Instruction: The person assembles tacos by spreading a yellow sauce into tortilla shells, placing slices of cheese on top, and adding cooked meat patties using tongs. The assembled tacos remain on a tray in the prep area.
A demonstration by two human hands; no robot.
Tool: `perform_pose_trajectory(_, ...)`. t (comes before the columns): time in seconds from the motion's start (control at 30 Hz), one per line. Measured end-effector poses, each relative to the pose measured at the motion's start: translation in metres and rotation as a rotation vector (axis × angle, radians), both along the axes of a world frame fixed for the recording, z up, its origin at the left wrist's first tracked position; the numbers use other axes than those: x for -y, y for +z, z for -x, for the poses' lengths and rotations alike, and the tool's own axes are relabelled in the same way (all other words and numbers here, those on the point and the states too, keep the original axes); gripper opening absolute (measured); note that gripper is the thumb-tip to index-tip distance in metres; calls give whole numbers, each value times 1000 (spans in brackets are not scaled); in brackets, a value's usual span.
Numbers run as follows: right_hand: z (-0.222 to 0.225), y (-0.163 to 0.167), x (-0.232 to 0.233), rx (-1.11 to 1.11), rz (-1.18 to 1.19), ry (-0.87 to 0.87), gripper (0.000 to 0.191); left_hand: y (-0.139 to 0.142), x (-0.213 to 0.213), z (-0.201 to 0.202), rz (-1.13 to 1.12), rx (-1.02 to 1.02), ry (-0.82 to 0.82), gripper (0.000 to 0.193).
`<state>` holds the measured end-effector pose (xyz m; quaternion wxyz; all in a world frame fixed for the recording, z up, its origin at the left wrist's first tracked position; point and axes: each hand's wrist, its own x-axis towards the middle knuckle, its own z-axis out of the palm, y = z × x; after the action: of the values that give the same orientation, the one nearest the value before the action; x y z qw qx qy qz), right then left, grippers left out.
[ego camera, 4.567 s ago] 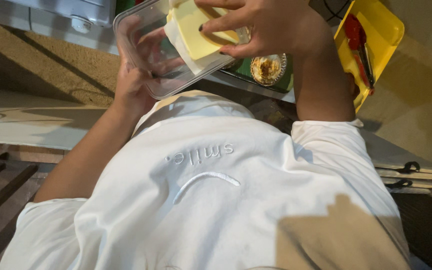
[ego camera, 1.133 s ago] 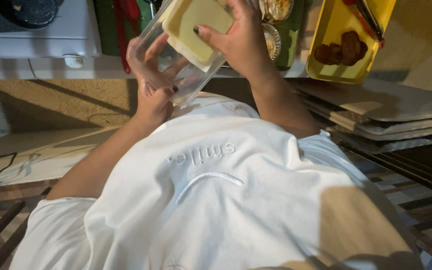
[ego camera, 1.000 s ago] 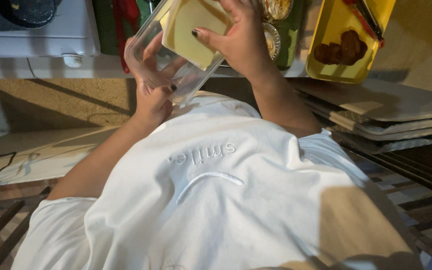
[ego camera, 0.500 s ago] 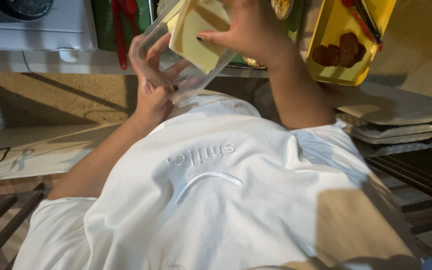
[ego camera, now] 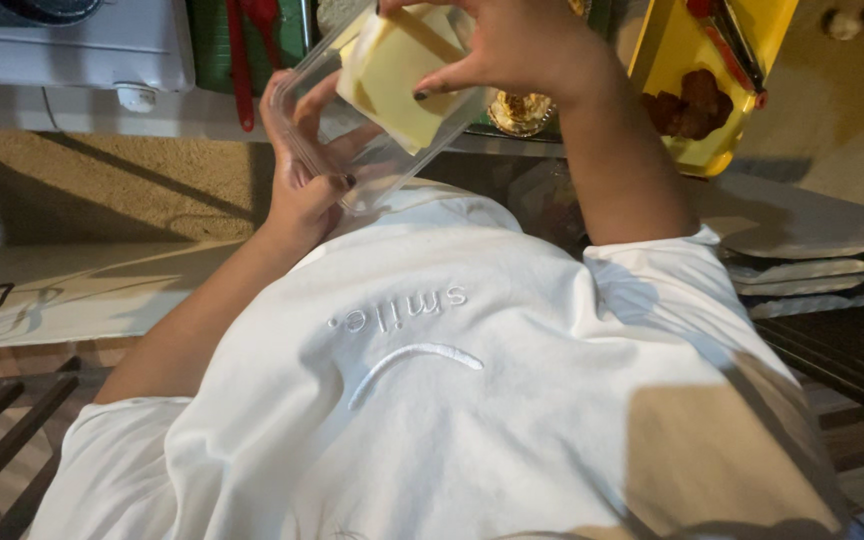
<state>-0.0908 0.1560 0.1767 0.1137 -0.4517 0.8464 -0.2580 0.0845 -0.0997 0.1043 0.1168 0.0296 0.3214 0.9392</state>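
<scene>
While the left hand (ego camera: 302, 185) cups a clear plastic container (ego camera: 372, 110), the right hand (ego camera: 512, 50) fingers pinch pale yellow square slices (ego camera: 397, 75) inside; a yellow tray (ego camera: 687, 60) lies beyond.

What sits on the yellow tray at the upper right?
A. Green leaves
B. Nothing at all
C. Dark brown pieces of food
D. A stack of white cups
C: the yellow tray holds dark brown pieces of food, beside the right hand that grips the pale yellow slab.
</scene>
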Motion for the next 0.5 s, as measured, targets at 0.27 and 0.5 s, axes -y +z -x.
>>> perform_pose_trajectory(0.27, -3, 7, 0, -37, 0, 25, 72, 4, -1, 1, -37, 98, -5, 106)
perform_pose_trajectory(0.5, -10, 9, -2, -88, 49, 23, 68, 5, 2, 2, -1, 124, -16, 106)
